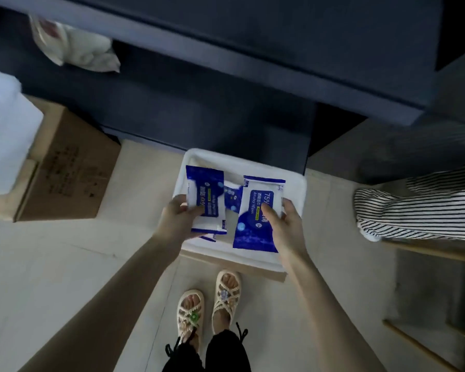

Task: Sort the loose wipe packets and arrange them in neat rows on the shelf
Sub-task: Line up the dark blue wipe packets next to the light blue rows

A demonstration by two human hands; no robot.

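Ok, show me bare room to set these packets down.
Bare: the dark shelf board right of the white bag; the floor between cardboard box and white bin. Crowded: the bin, under left hand with left packet, right hand with right packet, and a loose packet.

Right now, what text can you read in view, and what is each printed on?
"75%": on the blue wipe packet gripped by the right hand.
"Alcohol Wipes": same packet.
Chinese characters on it: too blurred to read.
The second packet in the left hand: print unreadable.
The cardboard box: faint print, unreadable.
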